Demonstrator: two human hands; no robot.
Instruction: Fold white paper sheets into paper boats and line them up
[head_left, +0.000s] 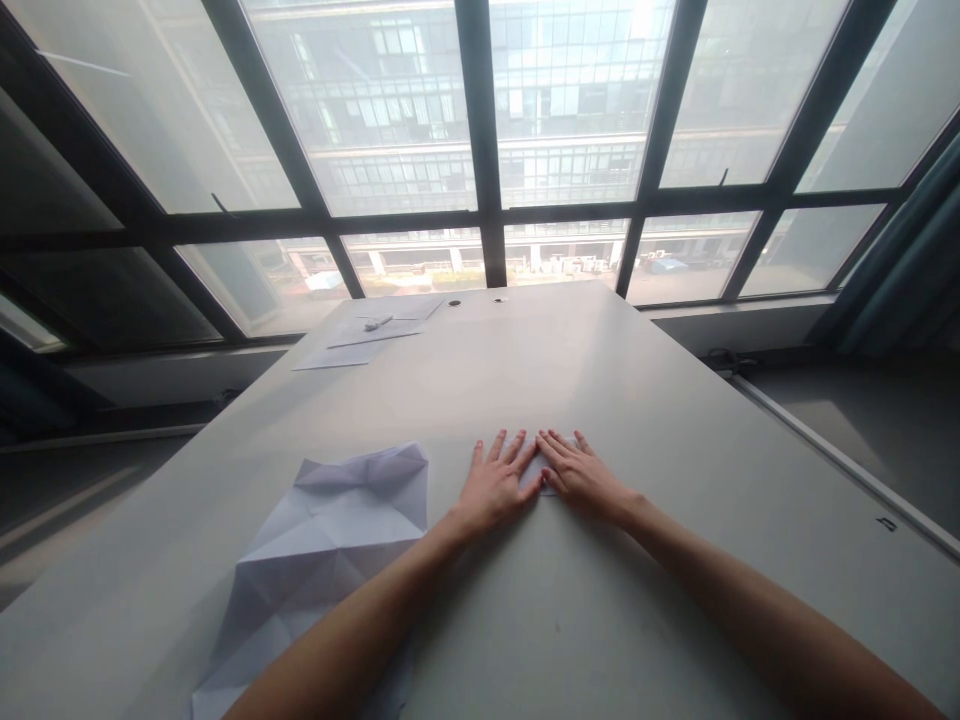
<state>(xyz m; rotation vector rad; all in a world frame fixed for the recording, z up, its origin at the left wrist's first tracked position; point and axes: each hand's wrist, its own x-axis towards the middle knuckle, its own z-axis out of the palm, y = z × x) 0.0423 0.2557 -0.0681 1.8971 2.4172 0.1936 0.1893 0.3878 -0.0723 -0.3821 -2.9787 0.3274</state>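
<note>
Grey table (585, 350): left hand (495, 487), right hand (579, 476), both splayed flat on one paper (541, 468); one creased sheet (330, 545) beside.

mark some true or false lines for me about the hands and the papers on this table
1. The left hand and right hand lie flat, fingers spread, on a small paper. True.
2. The left hand holds a pen. False: it holds nothing; a pen-like thing lies on loose sheets at the table's far end.
3. A creased sheet lies to the left of the left hand. True.
4. The creased sheet is crushed into a ball. False: it lies spread open, showing fold lines.
5. The hands are far apart. False: their fingertips come close together over the small paper.
</note>
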